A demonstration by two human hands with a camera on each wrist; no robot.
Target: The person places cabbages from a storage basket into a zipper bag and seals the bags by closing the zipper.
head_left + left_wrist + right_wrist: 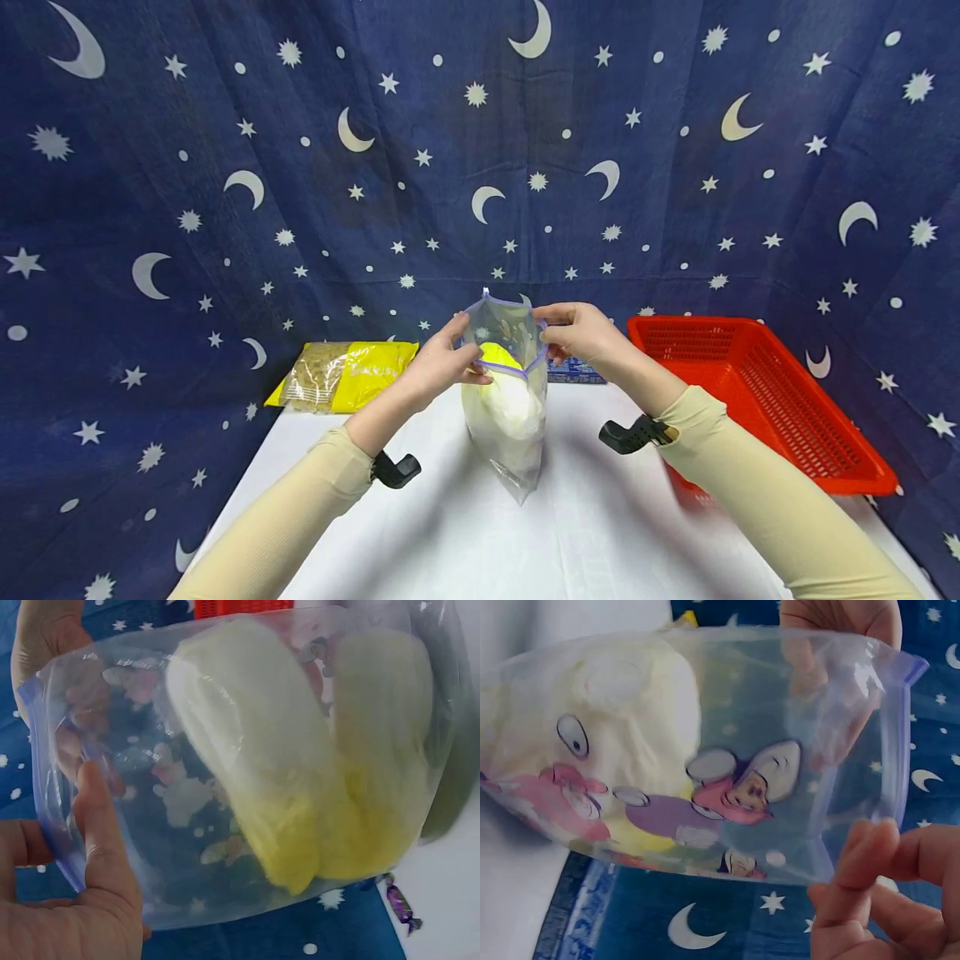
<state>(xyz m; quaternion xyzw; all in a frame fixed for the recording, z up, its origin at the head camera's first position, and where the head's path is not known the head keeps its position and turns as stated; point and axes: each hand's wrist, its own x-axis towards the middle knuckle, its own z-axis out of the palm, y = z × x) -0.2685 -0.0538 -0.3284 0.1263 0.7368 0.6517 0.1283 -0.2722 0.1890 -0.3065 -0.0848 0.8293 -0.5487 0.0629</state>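
Observation:
A clear zip bag (pixel 491 454) with a purple zip edge and printed cartoon figures stands upright over the table, its mouth spread apart. My left hand (pixel 442 360) pinches the rim on the left side, while my right hand (pixel 581 332) pinches the opposite side between thumb and fingers. Low inside the bag lie pale bundles, white at one end and yellow at the other; two long bundles (pixel 240 712) show in the left wrist view. What exactly they are is blurred by the plastic. The right wrist view shows the cartoon print (pixel 735 787) on the bag's wall.
On the left of the white table (pixel 420 533) lies a yellow pasta packet (pixel 375 375). A red plastic basket (pixel 873 482) stands at the right. Behind the bag is a blue patterned item (pixel 577 372). One purple wrapped candy (pixel 402 906) appears in the left wrist view.

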